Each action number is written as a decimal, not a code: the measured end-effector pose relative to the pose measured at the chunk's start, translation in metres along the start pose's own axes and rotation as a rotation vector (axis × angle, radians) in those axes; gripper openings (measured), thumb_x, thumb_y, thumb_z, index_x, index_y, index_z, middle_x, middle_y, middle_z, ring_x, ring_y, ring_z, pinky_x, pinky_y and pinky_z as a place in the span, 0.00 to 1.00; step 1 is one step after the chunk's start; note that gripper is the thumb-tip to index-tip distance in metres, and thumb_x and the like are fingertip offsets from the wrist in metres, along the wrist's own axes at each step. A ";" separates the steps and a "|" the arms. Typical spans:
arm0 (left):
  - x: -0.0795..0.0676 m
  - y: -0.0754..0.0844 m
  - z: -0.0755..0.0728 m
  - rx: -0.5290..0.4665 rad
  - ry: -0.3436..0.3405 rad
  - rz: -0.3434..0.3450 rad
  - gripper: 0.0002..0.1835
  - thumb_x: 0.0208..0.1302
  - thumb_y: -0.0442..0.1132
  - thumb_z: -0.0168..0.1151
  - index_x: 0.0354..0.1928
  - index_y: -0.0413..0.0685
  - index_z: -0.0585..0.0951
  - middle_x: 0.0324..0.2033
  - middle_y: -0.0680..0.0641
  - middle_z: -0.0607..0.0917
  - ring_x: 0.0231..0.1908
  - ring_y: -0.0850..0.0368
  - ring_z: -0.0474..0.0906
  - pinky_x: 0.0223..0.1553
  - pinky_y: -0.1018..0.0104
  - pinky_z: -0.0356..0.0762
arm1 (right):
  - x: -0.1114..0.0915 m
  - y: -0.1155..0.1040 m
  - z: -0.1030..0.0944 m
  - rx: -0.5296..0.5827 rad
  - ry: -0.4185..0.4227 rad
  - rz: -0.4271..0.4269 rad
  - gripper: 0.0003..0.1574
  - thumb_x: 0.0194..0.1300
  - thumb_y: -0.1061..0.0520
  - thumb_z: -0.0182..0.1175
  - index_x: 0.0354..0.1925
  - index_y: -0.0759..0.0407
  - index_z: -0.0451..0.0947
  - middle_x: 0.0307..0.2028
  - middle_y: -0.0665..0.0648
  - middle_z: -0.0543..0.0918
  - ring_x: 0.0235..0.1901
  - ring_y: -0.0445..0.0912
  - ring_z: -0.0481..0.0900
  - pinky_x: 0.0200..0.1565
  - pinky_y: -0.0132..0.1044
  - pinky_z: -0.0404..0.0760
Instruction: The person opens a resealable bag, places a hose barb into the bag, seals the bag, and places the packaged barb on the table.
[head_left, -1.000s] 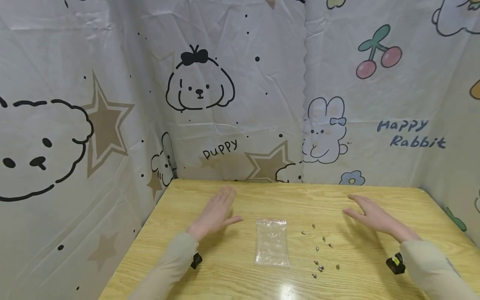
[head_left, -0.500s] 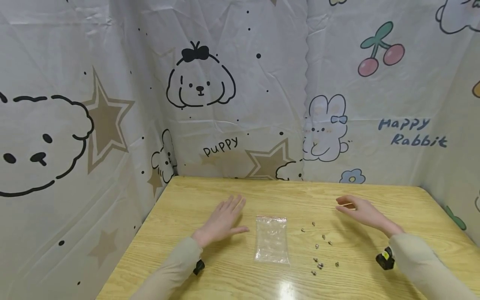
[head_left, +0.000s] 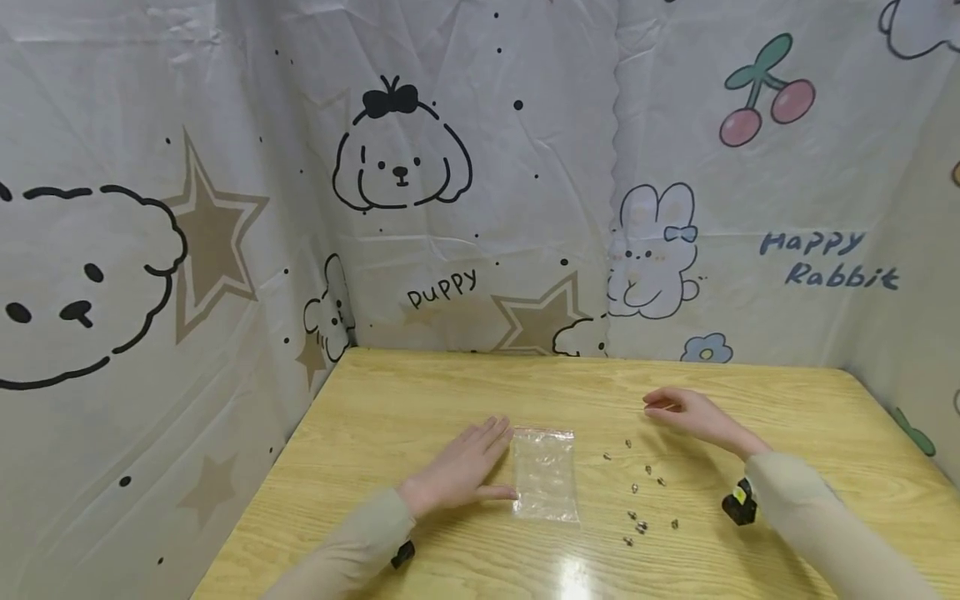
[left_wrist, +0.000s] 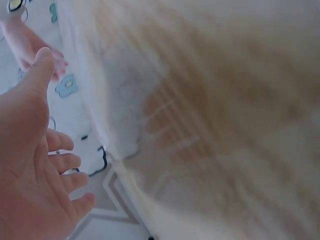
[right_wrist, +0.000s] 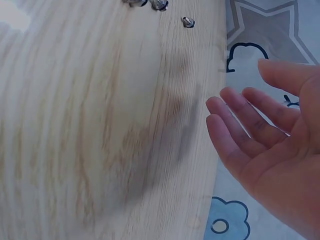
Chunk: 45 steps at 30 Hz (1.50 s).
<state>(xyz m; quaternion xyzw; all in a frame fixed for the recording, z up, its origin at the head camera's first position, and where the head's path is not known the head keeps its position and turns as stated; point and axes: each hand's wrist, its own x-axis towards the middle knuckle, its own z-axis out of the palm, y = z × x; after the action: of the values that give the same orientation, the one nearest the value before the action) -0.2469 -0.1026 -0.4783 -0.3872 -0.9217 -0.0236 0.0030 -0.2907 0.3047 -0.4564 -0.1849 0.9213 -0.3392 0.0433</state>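
A clear zip bag (head_left: 544, 477) with a reddish top seal lies flat on the wooden table. My left hand (head_left: 463, 465) is at the bag's left edge, fingers straight and thumb spread, with fingertips beside the top seal. To the right of the bag, several small shiny metal pieces (head_left: 641, 527) lie scattered; their exact kind is too small to make out. Beyond them my right hand (head_left: 693, 414) hovers with relaxed, slightly bent fingers and holds nothing. In the right wrist view, its palm (right_wrist: 285, 165) faces the table, and a few metal pieces (right_wrist: 188, 22) show near the top.
The wooden table (head_left: 420, 383) reaches back to a printed curtain (head_left: 480, 208), which also hangs along both sides. Black wrist cameras (head_left: 741, 502) are strapped under both sleeves. Light glares on the table's front middle.
My left hand has moved right and nearer, up to the bag's edge. The right hand has moved left, toward the space behind the metal pieces, its fingers bending a little. Bag and pieces stay put.
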 end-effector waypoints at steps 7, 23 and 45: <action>-0.005 0.016 0.002 0.040 -0.065 0.061 0.51 0.66 0.71 0.48 0.77 0.40 0.54 0.78 0.38 0.52 0.77 0.43 0.52 0.76 0.50 0.58 | 0.016 -0.003 0.011 0.065 -0.069 0.009 0.26 0.72 0.52 0.57 0.59 0.70 0.74 0.53 0.65 0.83 0.52 0.53 0.81 0.50 0.31 0.80; -0.007 0.032 0.003 0.047 -0.118 0.145 0.46 0.71 0.69 0.43 0.76 0.40 0.55 0.77 0.40 0.55 0.77 0.45 0.53 0.75 0.52 0.59 | 0.052 -0.035 0.038 0.117 -0.217 -0.060 0.23 0.69 0.57 0.61 0.55 0.72 0.76 0.47 0.65 0.85 0.46 0.49 0.82 0.45 0.31 0.80; -0.001 0.033 0.008 0.027 -0.177 0.077 0.41 0.74 0.65 0.39 0.77 0.43 0.55 0.77 0.44 0.56 0.78 0.49 0.52 0.77 0.51 0.56 | 0.073 -0.052 0.077 -0.017 -0.250 -0.152 0.06 0.64 0.56 0.66 0.33 0.58 0.83 0.27 0.50 0.83 0.26 0.35 0.72 0.31 0.27 0.73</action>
<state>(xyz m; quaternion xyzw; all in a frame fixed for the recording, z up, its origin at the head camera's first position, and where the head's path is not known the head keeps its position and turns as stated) -0.2224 -0.0801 -0.4852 -0.4227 -0.9031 0.0233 -0.0725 -0.3270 0.1946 -0.4787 -0.2953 0.8949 -0.3081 0.1305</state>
